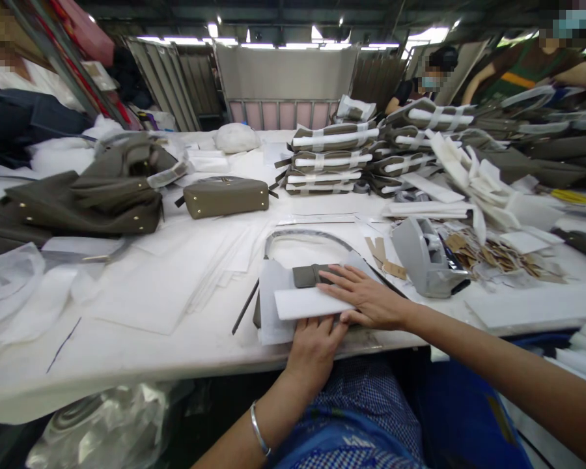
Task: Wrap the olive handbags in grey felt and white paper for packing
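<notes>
A handbag wrapped in a translucent sheet (pixel 272 293) lies flat before me at the table's front edge. Its covered handle (pixel 305 234) arches away from me, and a dark olive flap (pixel 305 276) shows in the middle. Across the bag lies a white foam strip (pixel 305 305). My left hand (pixel 316 342) has its fingers bent at the strip's near edge, fingertips partly hidden. Stretched out flat, my right hand (pixel 368 296) presses on the strip's right end, its fingertips reaching over the flap. The two thumbs nearly meet.
Wrapped bags are stacked (pixel 329 159) at the back right. A grey tape dispenser (pixel 424 254) and brown tags (pixel 493 254) stand to the right. Olive bags (pixel 92 202), an upright bag (pixel 227 197) and white sheets (pixel 146 293) are leftward. Two people are at the far right.
</notes>
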A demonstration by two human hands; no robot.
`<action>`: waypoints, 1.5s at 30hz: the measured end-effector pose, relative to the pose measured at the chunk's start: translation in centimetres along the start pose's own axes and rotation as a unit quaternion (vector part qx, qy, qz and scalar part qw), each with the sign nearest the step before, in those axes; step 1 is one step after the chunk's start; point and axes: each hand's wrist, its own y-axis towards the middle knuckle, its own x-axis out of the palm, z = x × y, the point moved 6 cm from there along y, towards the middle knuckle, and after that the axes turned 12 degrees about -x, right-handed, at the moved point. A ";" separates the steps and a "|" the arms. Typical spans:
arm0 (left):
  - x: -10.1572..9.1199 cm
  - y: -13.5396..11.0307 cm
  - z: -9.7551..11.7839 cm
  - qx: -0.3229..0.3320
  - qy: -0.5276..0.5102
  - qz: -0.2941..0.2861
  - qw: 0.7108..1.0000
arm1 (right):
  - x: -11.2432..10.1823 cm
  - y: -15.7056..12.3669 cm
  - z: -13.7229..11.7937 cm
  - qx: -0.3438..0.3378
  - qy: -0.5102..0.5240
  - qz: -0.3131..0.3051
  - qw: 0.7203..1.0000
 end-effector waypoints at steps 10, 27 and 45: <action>0.0 0.2 -0.2 0.021 0.009 -0.005 1.000 | 0.2 0.0 -0.1 0.032 0.036 0.017 0.999; -6.3 3.6 -0.7 0.004 -0.027 0.008 1.000 | 0.7 -0.3 -0.3 0.013 0.016 0.070 0.997; 0.9 1.3 -2.7 0.073 0.109 0.069 0.989 | -0.5 -10.0 -4.9 0.130 -0.064 0.314 0.938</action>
